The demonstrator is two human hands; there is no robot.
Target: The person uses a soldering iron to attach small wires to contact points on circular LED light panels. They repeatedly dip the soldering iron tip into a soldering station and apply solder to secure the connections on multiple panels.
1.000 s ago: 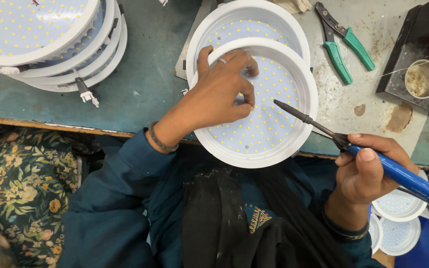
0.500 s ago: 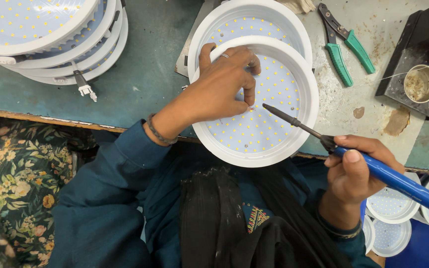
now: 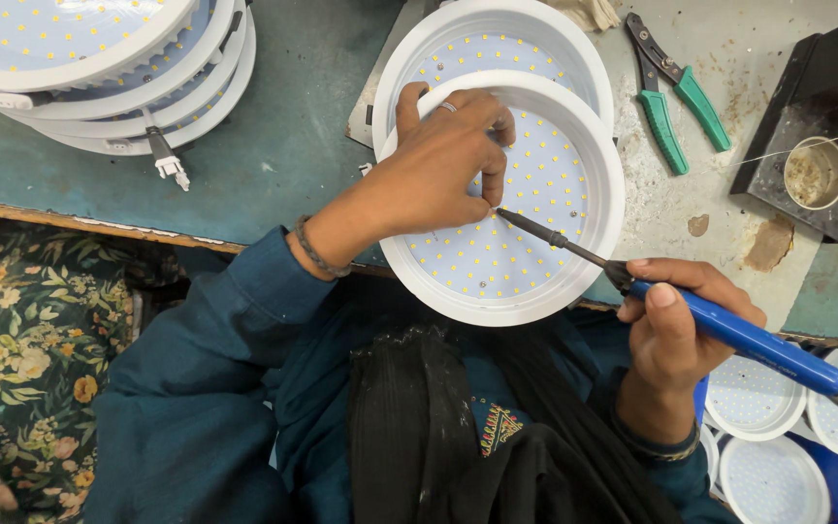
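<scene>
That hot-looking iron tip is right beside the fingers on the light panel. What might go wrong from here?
1. The soldering iron tip meets the LED panel right beside the left hand fingertips; a slip might burn them.
2. The panel overhangs the bench edge toward the lap, so pressing could tip it.
3. Lingering may scorch neighbouring LEDs.

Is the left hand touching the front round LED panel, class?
Touching. The head view shows the left hand resting on the LED panel, fingers pressed onto its dotted face beside the soldering iron tip.
</scene>
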